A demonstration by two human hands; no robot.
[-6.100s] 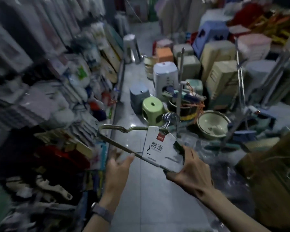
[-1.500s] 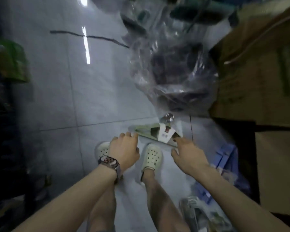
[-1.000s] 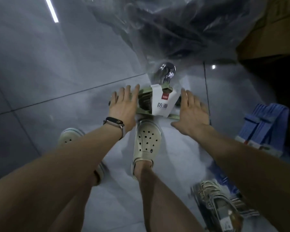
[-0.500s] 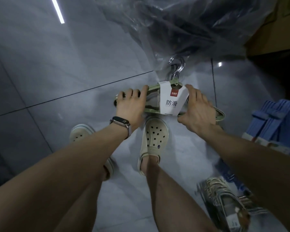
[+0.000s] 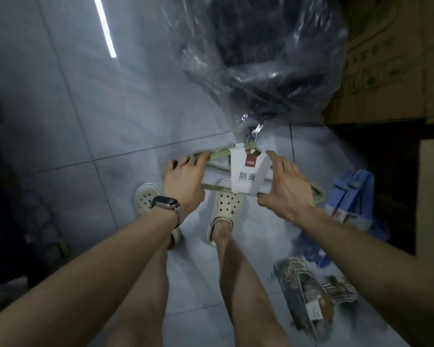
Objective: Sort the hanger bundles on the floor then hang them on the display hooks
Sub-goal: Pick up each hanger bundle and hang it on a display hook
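Bare floor (image 5: pixel 60 108) tiles lie open toward the left edge. On the right, our room is hemmed in by a large clear plastic bag (image 5: pixel 261 58) of dark goods and by cardboard boxes (image 5: pixel 386 58). A blue hanger bundle (image 5: pixel 353 194) and a grey bundle (image 5: pixel 308 294) lie on the floor near the right edge, both blurred.

We hold the green hanger bundle (image 5: pixel 244 175) above our shoes (image 5: pixel 226 204), just in front of the bag. Its hooks blend into the plastic. Our left hand (image 5: pixel 183 181) curls over its left arm, and our right hand (image 5: pixel 286 186) clasps its right side beside the white sleeve.
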